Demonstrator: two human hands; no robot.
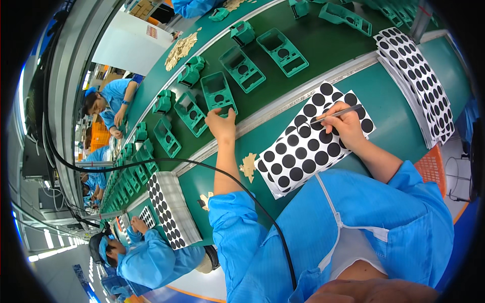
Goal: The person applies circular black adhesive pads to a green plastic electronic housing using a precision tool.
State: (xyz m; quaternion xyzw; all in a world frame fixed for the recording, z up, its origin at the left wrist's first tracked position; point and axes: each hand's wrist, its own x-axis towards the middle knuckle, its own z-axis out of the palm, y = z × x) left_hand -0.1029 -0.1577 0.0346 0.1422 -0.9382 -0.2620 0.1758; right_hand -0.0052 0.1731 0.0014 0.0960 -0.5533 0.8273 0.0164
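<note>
Green housing (218, 94) under left hand (222, 124), tweezers' (337, 114) tip seemingly on dotted sheet (303, 146).

The thin metal tweezers' (337, 114) tip is hiding behind the right hand (346, 126), and the far green plastic housings (348, 15) are getting cut off.

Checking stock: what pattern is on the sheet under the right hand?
Black round dots on a white sheet, clearest in the head view.

The sheet of round stickers (308, 141) lies on the bench (389, 91). Beyond it runs the conveyor belt (323, 45) carrying plastic housings (218, 93). To its right sits a sticker stack (419, 76); to its left, paper scraps (248, 165).
</note>
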